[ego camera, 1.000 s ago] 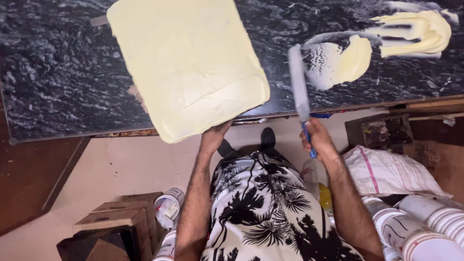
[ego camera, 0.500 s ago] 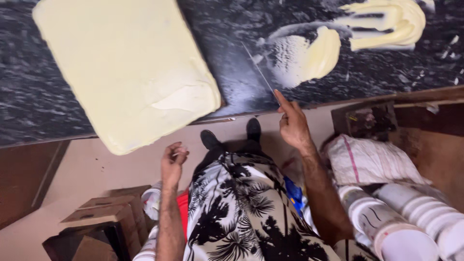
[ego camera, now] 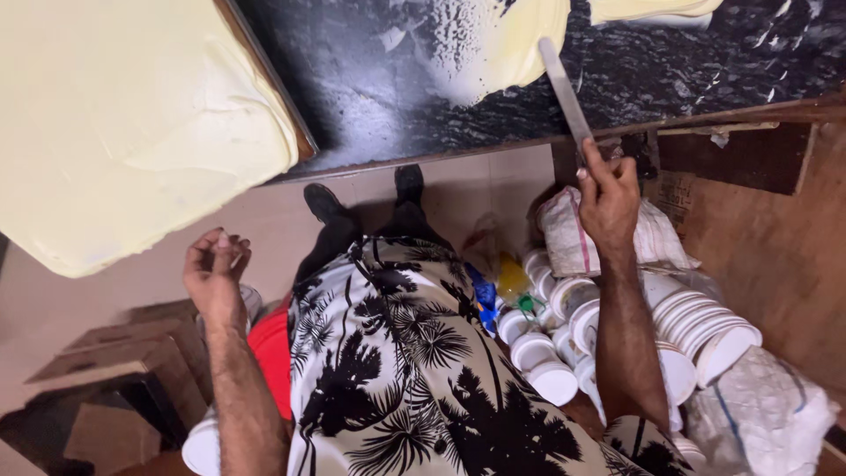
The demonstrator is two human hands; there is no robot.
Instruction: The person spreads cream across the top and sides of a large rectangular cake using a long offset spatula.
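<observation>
While the left hand (ego camera: 216, 269) has dropped off the pale dough slab (ego camera: 132, 123), fingers loosely curled and empty, the right hand's (ego camera: 608, 198) grip now clamps the long spatula (ego camera: 564, 92) over the dark desk (ego camera: 397, 115).

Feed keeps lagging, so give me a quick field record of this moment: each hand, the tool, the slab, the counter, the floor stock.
right hand: gripping the handle end of a long flat metal spatula
spatula blade: angled over the dark marble counter, tip by the pale yellow smear
left hand: empty, fingers curled, off the counter
cream slab: large, smooth, overhanging the counter edge
floor stock: stacked white containers and a sack to the right
</observation>
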